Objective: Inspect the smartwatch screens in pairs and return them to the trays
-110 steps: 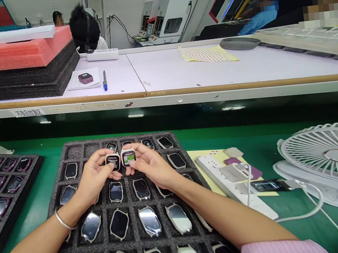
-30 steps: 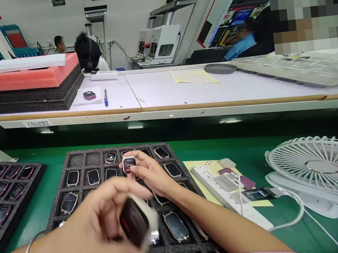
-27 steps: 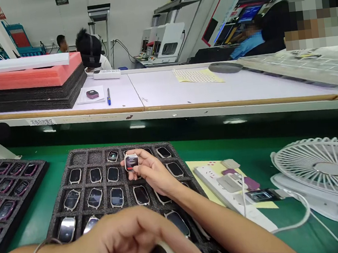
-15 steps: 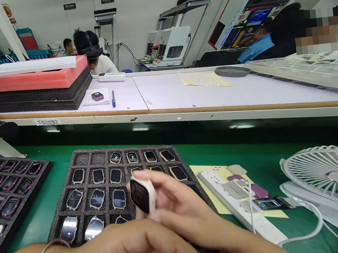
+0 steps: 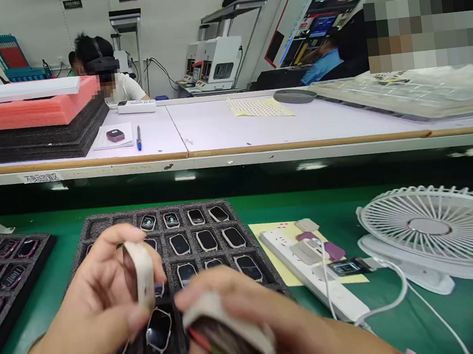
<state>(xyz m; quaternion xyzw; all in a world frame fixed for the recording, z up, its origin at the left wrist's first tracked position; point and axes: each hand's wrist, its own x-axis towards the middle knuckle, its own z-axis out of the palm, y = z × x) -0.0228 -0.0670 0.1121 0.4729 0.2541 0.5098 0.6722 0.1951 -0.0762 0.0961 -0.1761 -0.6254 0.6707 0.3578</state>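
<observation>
My left hand (image 5: 100,287) pinches a beige-rimmed smartwatch body (image 5: 145,274) by its ends, held edge-on above the tray. Lower and to the right, my right hand (image 5: 241,300) grips a second beige smartwatch body (image 5: 218,320), tilted and blurred by motion. A little red and green shows on its dark face. Beneath both hands lies a black foam tray (image 5: 171,296) whose compartments hold several strapless smartwatches, among them a silver-rimmed one (image 5: 158,330). Two watches in the top row, including this one (image 5: 171,220), have lit screens. My hands cover part of the tray.
At left is another foam tray (image 5: 24,289) with purple-rimmed watches. To the right are a power strip (image 5: 309,270), a cable-connected device with a small display (image 5: 349,267) and a white fan (image 5: 428,230). A raised shelf (image 5: 214,128) runs behind, bearing foam sheets (image 5: 22,112) and a pen (image 5: 138,138).
My left hand has moved from low in front up to the left, now with a watch showing in it. My right hand has lowered and turned its watch. The view has shifted right.
</observation>
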